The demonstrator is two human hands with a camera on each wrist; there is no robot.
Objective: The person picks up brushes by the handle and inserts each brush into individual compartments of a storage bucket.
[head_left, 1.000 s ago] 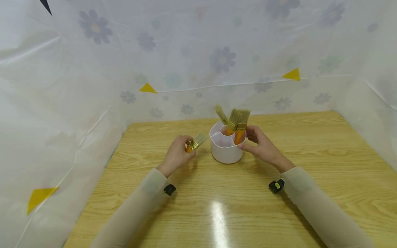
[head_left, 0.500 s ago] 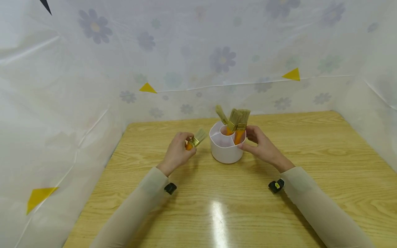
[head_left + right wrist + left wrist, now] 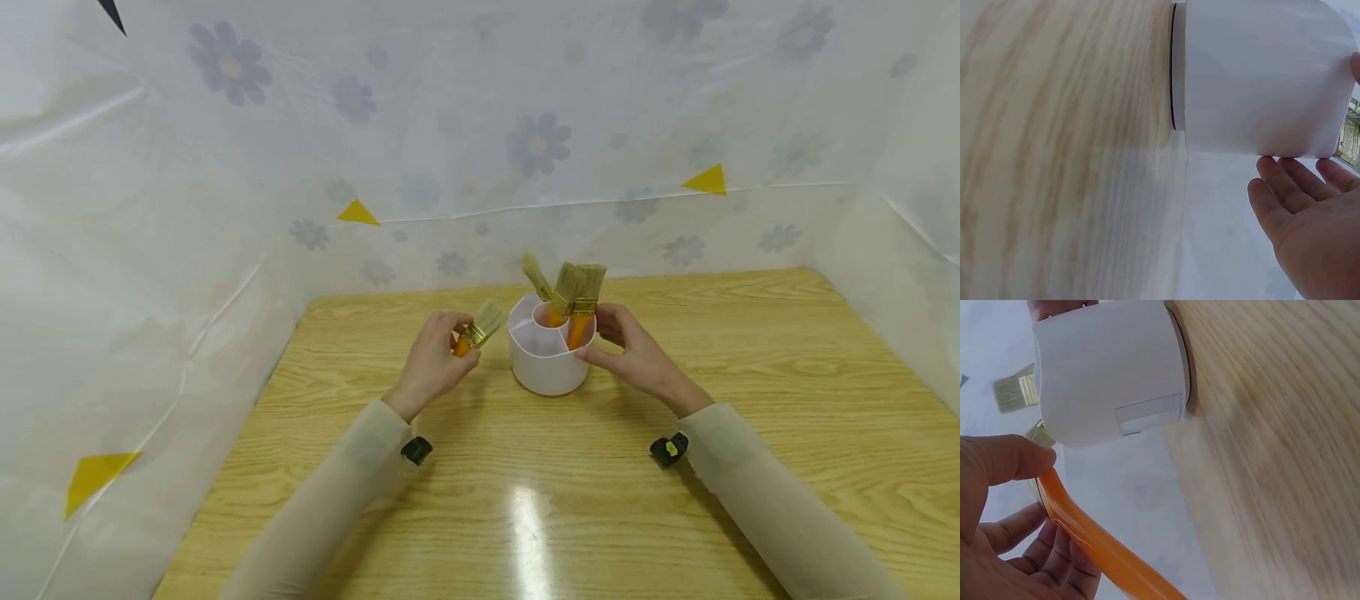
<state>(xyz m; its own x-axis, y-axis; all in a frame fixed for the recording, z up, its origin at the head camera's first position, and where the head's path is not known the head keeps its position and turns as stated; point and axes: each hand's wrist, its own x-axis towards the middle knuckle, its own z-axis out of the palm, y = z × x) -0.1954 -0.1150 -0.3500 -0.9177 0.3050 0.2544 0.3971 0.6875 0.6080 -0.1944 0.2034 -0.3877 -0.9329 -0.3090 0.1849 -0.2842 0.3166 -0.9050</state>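
Note:
My left hand (image 3: 454, 339) grips a small paintbrush (image 3: 483, 325) by its orange handle (image 3: 1085, 531), thumb on top and fingers under it. The bristles point up and right, just left of a white round holder (image 3: 547, 371) with inner compartments. Three more orange-handled brushes (image 3: 576, 292) stand bristles-up in the holder's back and right compartments; the front-left compartment looks empty. My right hand (image 3: 603, 337) rests against the holder's right side. Its straight fingers (image 3: 1297, 187) touch the rim of the holder (image 3: 1260, 75).
The holder stands mid-table on a pale wooden table (image 3: 570, 492). Translucent flower-print sheets (image 3: 450, 125) with yellow triangles wall in the left, back and right sides. Black wrist cameras (image 3: 415, 450) sit on both sleeves.
My left hand has lifted the brush a little and carried it right, closer to the holder. The right hand and the holder have stayed put.

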